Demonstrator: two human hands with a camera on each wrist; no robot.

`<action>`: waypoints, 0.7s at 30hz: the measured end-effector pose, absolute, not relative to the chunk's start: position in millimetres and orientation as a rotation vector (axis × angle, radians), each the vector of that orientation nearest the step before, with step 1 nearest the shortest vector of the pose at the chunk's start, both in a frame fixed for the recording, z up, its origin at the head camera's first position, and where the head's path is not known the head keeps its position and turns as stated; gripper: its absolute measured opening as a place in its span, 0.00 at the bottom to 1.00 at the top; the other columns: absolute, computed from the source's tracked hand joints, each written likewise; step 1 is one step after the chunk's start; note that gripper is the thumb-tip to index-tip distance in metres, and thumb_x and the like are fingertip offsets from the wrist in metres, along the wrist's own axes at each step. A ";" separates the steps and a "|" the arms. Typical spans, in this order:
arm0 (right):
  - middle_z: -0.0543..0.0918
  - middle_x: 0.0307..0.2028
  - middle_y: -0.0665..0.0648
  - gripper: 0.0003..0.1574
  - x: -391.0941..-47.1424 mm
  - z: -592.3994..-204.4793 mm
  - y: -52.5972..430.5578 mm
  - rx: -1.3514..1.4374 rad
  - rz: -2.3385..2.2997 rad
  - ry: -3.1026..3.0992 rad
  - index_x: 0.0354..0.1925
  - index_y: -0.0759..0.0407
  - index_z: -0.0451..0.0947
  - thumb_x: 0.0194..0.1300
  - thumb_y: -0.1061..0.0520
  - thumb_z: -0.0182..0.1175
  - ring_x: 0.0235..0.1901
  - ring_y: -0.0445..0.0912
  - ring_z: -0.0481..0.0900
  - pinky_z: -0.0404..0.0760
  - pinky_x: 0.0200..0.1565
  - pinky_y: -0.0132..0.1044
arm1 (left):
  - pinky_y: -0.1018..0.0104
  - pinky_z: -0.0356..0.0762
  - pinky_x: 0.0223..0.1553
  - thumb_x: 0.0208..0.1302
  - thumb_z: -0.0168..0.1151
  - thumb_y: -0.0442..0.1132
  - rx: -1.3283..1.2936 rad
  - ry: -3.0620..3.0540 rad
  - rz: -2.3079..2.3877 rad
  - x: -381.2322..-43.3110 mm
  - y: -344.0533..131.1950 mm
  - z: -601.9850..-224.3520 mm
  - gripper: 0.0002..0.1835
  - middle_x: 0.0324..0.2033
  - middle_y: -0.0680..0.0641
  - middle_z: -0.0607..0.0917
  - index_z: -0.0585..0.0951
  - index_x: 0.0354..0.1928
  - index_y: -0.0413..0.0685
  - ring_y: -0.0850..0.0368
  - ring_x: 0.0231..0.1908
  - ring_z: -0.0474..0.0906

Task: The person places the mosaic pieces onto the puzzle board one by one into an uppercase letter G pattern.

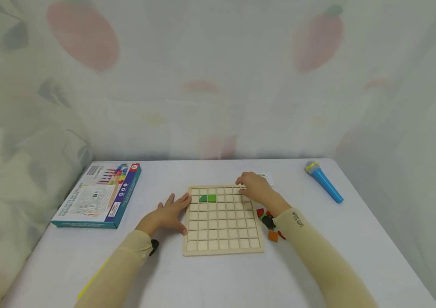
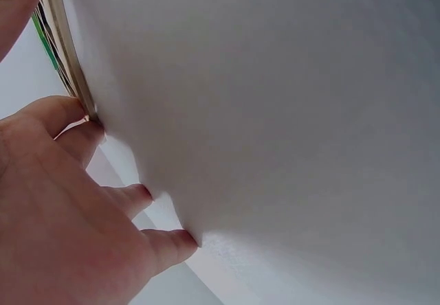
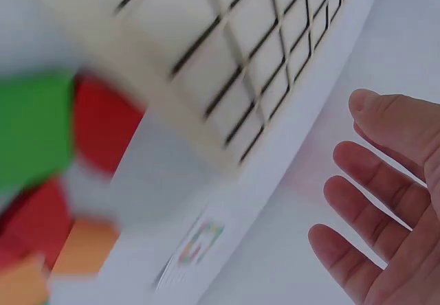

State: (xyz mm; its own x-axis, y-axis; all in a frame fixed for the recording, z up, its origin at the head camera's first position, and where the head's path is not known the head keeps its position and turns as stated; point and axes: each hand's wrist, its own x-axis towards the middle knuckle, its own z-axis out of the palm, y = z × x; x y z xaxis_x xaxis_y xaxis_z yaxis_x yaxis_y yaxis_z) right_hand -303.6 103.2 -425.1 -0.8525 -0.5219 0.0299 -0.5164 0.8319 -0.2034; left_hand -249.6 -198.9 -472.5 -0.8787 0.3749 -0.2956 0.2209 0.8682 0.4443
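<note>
A square wooden grid board (image 1: 222,253) lies on the white table. Two green pieces, one with a curved edge (image 1: 203,199) and one square (image 1: 212,198), sit side by side in its upper left cells. My left hand (image 1: 168,216) is spread at the board's left edge; in the left wrist view, its fingertips touch the rim and the table. Over the board's upper right corner hovers my right hand (image 1: 255,187), fingers loosely bent, holding nothing in the right wrist view. Beside the board's right edge is a pile of red, green and orange pieces (image 3: 34,130), partly under the right forearm.
A printed card (image 1: 267,177) lies behind the right hand. To the left is a flat game box (image 1: 98,194). A blue toy microphone (image 1: 327,184) rests at the back right. A yellow strip (image 1: 92,279) shows by the left sleeve.
</note>
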 end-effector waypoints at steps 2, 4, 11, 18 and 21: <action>0.79 0.42 0.55 0.20 -301.7 -421.8 116.6 -0.831 -0.332 2.993 0.49 0.59 0.79 0.57 0.57 0.65 0.41 0.49 0.77 0.79 0.38 0.40 | 0.27 0.31 0.57 0.36 0.77 0.49 0.445 2.663 0.565 -250.4 -199.4 -472.1 0.60 0.72 0.49 0.45 0.51 0.72 0.52 0.34 0.68 0.29; 0.79 0.42 0.55 0.19 -299.7 -420.2 129.7 -0.822 -0.333 3.003 0.48 0.60 0.79 0.57 0.58 0.65 0.42 0.49 0.77 0.79 0.42 0.42 | 0.26 0.31 0.57 0.36 0.76 0.49 0.446 2.663 0.559 -250.2 -199.4 -471.8 0.61 0.72 0.48 0.45 0.51 0.72 0.52 0.34 0.68 0.29; 0.80 0.44 0.57 0.19 -288.5 -424.9 167.6 -0.699 -0.296 2.988 0.48 0.61 0.79 0.57 0.58 0.64 0.45 0.50 0.76 0.77 0.47 0.44 | 0.26 0.31 0.57 0.36 0.76 0.48 0.436 2.663 0.555 -249.9 -200.0 -472.8 0.60 0.72 0.48 0.45 0.51 0.72 0.52 0.34 0.68 0.29; 0.80 0.42 0.54 0.19 -280.4 -438.6 187.3 -0.485 -0.313 2.906 0.48 0.58 0.79 0.57 0.57 0.64 0.42 0.49 0.75 0.76 0.49 0.45 | 0.26 0.31 0.56 0.34 0.77 0.48 0.439 2.672 0.563 -251.0 -200.4 -473.4 0.61 0.72 0.48 0.46 0.51 0.72 0.52 0.33 0.68 0.30; 0.80 0.42 0.53 0.17 -278.6 -444.0 190.9 -0.443 -0.331 2.873 0.47 0.56 0.79 0.57 0.57 0.64 0.42 0.48 0.74 0.76 0.49 0.45 | 0.26 0.32 0.56 0.34 0.77 0.48 0.446 2.673 0.561 -251.6 -200.1 -474.1 0.61 0.72 0.48 0.46 0.52 0.72 0.52 0.33 0.68 0.30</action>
State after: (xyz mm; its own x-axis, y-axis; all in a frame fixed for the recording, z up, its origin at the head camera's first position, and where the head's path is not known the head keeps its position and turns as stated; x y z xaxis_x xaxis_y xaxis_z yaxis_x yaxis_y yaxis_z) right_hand -278.6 190.9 -444.0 -0.9314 -0.3182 -0.1765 -0.2698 0.9294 -0.2520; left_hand -251.6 -200.1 -474.1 -0.8806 0.3749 -0.2899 0.2267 0.8704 0.4370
